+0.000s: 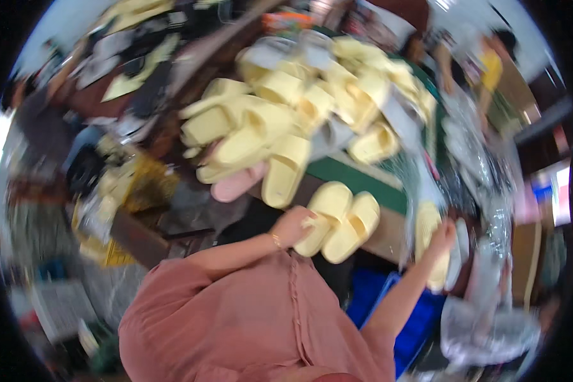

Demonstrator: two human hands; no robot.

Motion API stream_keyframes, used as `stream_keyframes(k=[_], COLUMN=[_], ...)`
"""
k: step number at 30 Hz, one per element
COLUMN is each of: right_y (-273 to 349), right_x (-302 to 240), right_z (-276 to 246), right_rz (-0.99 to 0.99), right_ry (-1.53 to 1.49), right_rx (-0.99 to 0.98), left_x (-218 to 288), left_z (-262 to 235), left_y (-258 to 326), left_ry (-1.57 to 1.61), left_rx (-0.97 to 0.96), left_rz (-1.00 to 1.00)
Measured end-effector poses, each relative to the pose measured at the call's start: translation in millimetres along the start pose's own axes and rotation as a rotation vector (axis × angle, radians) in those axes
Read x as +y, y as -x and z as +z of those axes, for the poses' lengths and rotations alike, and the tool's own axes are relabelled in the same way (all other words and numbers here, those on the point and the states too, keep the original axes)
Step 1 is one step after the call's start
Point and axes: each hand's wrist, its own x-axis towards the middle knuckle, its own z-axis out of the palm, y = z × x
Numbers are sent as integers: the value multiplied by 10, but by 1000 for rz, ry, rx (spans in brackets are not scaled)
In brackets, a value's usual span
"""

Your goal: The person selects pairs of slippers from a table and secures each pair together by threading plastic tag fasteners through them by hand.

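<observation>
My left hand (pixel 293 227) is closed at the edge of a pale yellow slipper (pixel 328 207), one of two side by side at the table's near edge. The second yellow slipper (pixel 353 229) lies against its right side. Out to the right, my right hand (pixel 444 237) is closed on another yellow slipper (pixel 427 219), which hangs upright with its sole showing. A pale grey slipper-like shape (pixel 459 254) is just right of that hand; blur hides whether I hold it too. Beyond my hands rises a heap of yellow slippers (pixel 254 127).
Grey slippers (pixel 333 135) and a pink one (pixel 237 183) are mixed into the heap. A blue crate (pixel 420 318) stands below my right arm. Clear plastic bags (pixel 484 331) fill the right side. A yellow crate (pixel 124 251) stands at left. Other people (pixel 490 63) are at the far right.
</observation>
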Motion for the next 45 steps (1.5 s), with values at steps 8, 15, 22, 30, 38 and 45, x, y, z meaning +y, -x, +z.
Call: stream_keyframes(k=[8, 15, 22, 30, 38, 45], right_y=[94, 438, 329, 215, 436, 643], right_x=[-1029, -911, -937, -808, -526, -580], right_z=[-350, 787, 1226, 1518, 1896, 1989], right_rz=[38, 339, 312, 327, 404, 328], right_ry=[-1300, -859, -737, -517, -369, -91], right_rx=[-53, -423, -504, -669, -943, -1182], left_x=[233, 173, 182, 48, 112, 57], left_z=[1, 497, 598, 710, 720, 888], left_y=[-108, -230, -279, -231, -262, -381], left_ry=[139, 220, 157, 183, 121, 171], left_rx=[-106, -144, -171, -169, -110, -50], left_rz=[-112, -265, -279, -261, -347, -480])
